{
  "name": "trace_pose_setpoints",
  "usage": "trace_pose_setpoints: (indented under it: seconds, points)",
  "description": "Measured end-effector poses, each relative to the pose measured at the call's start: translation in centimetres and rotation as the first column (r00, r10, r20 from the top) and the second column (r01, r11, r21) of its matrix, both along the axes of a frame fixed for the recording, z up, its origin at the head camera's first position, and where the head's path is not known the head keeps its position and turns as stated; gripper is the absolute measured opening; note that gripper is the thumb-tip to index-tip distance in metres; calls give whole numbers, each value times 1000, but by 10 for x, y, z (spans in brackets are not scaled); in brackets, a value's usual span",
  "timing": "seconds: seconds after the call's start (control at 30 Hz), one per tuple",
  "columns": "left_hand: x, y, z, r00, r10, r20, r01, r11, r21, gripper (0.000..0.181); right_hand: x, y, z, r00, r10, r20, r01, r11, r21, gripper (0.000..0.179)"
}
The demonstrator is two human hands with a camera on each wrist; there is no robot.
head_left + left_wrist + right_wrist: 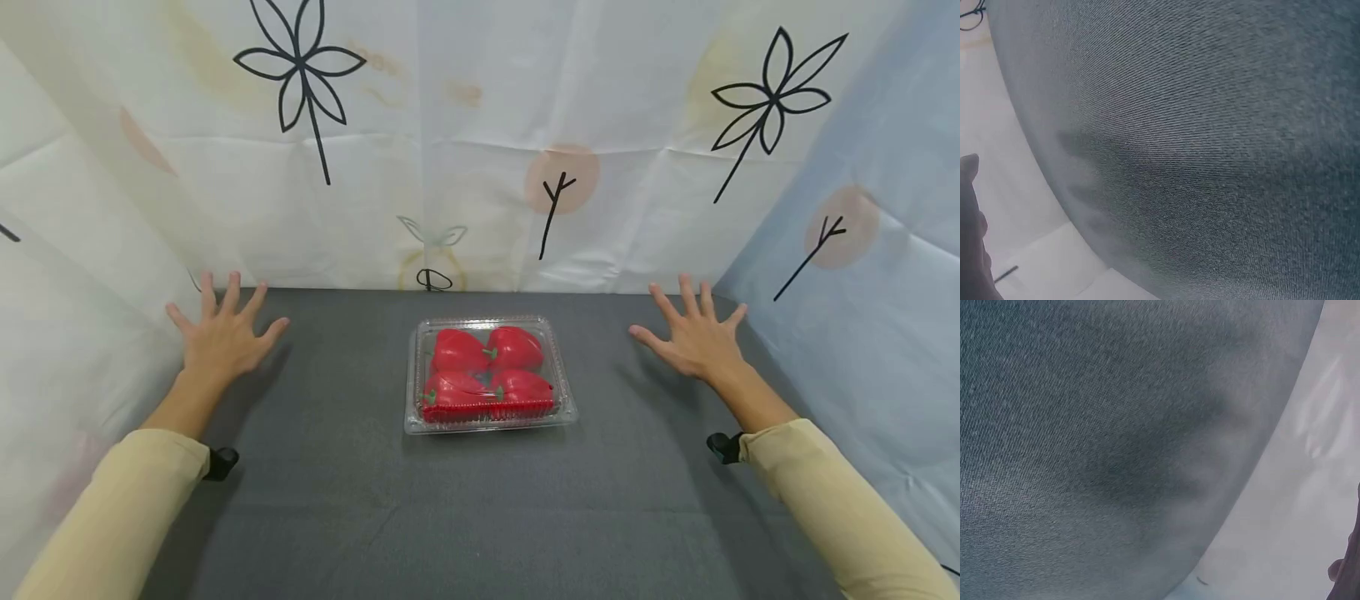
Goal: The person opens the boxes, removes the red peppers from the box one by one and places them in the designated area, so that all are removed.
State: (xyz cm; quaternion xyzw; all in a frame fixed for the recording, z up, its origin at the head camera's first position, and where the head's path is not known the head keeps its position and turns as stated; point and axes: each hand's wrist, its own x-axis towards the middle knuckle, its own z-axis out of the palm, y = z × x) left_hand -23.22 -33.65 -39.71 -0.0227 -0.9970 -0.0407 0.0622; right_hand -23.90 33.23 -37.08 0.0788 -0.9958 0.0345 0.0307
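A clear plastic clamshell box (564, 408) stands at the middle of the grey table in the head view, its lid down. Inside it show several red bell peppers (514, 348) with small green stems. To the box's left, my left hand (222, 337) is held over the table with fingers spread and nothing in it. On the other side my right hand (699, 340) spreads its fingers the same way, also holding nothing. Only a sliver of the left hand (971, 244) enters the left wrist view, and an edge of the right hand (1349, 569) enters the right wrist view.
Grey cloth covers the table (480, 525). A white curtain (480, 167) with leaf drawings hangs along its back edge, and a pale blue curtain (885, 333) closes the right side. White fabric (67, 292) hangs at the left.
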Motion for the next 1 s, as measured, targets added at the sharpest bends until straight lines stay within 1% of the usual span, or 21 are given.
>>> trace_pose_setpoints:
  seconds: [0.13, 0.3, 0.43, 0.53, 0.63, 0.8, 0.9, 1.0]
  points:
    - [6, 7, 0, 999, -26, -20, 25, 999, -25, 76, 4, -9, 4, 1000, 26, -12, -25, 999, 23, 89]
    - [15, 20, -2, 996, -87, -27, 86, 996, -38, 75, 9, -21, 7, 998, 64, -14, -63, 995, 71, 88]
    - [20, 33, -1, 987, -146, -60, 143, 989, -42, 74, 14, -31, 10, 994, 108, -26, -105, 990, 91, 85]
    - [25, 44, 1, 977, -191, -94, 186, 981, -63, 73, 18, -39, 11, 986, 161, -40, -156, 982, 106, 83]
    - [30, 55, 2, 963, -237, -128, 230, 971, -68, 72, 22, -47, 11, 973, 219, -68, -210, 970, 119, 81]
    - [38, 76, 5, 938, -305, -167, 300, 952, -53, 71, 32, -61, 9, 945, 306, -112, -292, 948, 126, 77]
    - [42, 88, 7, 924, -336, -183, 330, 942, -60, 71, 37, -69, 10, 925, 360, -126, -345, 930, 124, 78]
    - [46, 97, 10, 916, -361, -178, 356, 933, -57, 71, 41, -77, 11, 900, 415, -136, -398, 907, 135, 80]
